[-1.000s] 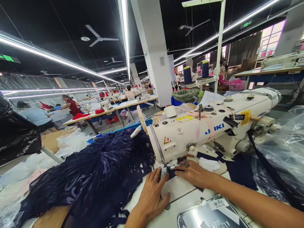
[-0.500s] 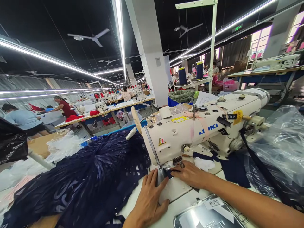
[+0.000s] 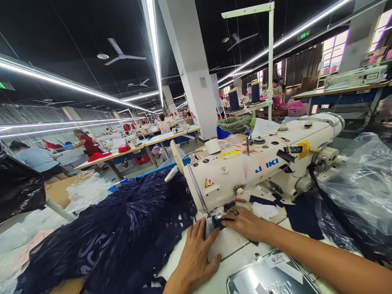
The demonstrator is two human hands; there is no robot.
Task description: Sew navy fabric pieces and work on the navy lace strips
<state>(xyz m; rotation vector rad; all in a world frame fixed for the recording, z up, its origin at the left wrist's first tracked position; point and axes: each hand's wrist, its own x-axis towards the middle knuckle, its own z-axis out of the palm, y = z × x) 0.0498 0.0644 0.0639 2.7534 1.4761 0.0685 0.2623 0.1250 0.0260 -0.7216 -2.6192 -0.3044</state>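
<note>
Flat on the sewing machine bed, my left hand (image 3: 198, 254) has its fingers stretched out and thumb spread, its fingertips beside the presser foot (image 3: 213, 216). My right hand (image 3: 246, 223) lies to the right of the needle area, fingers extended over a small navy fabric piece (image 3: 219, 224). Part of that fabric is hidden under my fingers and the foot. The white sewing machine (image 3: 232, 167) stands over both hands. Left of the machine, a large heap of navy fringed cloth (image 3: 122, 220) spreads over the table.
Navy scraps (image 3: 303, 218) and a clear plastic bag (image 3: 358, 183) lie at the right. A shiny metal plate (image 3: 260, 277) sits in the near tabletop. Two navy thread cones (image 3: 233, 100) stand behind the machine. Other people work at tables farther back.
The view has shifted slightly, so most things sit a little differently in the picture. Both hands keep nearly the same place on the machine bed.
</note>
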